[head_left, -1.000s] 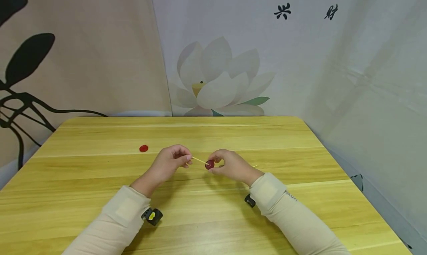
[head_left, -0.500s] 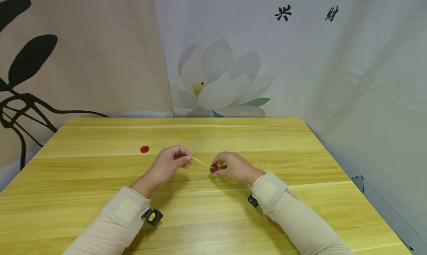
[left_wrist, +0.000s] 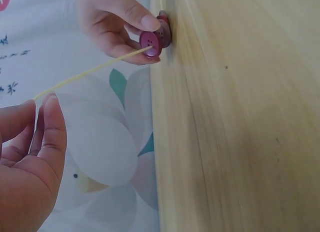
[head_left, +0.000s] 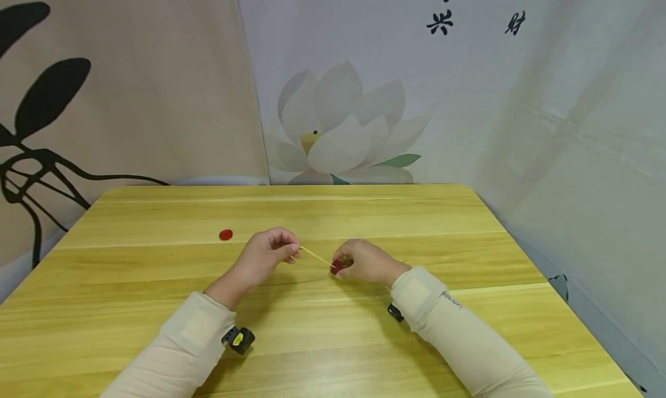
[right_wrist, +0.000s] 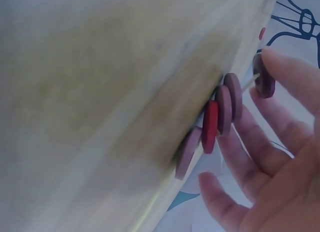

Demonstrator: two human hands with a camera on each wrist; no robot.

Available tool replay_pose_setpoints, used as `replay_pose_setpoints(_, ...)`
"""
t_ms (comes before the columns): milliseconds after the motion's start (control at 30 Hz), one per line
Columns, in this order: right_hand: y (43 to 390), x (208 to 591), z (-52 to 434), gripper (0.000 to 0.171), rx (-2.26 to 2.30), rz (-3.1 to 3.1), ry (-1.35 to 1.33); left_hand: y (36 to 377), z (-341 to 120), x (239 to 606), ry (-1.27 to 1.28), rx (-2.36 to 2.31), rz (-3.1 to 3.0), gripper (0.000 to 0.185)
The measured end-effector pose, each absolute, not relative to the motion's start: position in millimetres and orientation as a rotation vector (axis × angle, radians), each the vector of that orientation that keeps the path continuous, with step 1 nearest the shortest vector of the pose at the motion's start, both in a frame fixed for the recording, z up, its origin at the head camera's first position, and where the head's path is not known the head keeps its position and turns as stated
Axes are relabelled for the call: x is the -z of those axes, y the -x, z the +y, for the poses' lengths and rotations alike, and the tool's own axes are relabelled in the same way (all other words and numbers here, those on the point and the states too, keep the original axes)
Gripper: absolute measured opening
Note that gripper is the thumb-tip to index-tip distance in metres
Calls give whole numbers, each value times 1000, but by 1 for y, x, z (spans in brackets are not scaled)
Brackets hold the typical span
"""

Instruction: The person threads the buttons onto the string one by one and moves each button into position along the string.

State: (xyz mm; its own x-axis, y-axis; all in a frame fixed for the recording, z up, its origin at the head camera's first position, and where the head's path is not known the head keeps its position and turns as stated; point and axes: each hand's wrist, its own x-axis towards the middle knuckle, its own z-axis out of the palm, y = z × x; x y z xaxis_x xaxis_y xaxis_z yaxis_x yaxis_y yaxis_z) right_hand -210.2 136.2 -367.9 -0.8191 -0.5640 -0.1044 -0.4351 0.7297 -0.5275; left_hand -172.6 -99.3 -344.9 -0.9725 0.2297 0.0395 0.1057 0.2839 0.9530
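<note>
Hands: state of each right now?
Left hand: pinching the end of the thin yellow stick.
Right hand: pinching a maroon button on that stick.

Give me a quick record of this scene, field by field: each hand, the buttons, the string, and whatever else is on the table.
left hand: pinches the free end of the yellow string
right hand: holds a dark red button that the string runs into
threaded buttons: several red and maroon ones side by side by the right hand's fingers, at the table
loose red button: flat on the table, left of both hands
table: yellow wood
</note>
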Motion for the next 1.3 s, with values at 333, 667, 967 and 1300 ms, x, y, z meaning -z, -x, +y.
replay_pose_setpoints(333,212,368,135,21,627,2686,819,173,-98,345,-337,-1794,2437,11)
replay_pose_setpoints(667,214,372,134,23,565,2695,830,172,-95,346,-325,-1804,2432,9)
replay_pose_setpoints(967,213,371,135,22,542,2710,795,172,-96,345,-302,-1833,2437,10)
replay_pose_setpoints(1300,214,373,136,25,521,2711,795,174,-96,348,-301,-1806,2437,9)
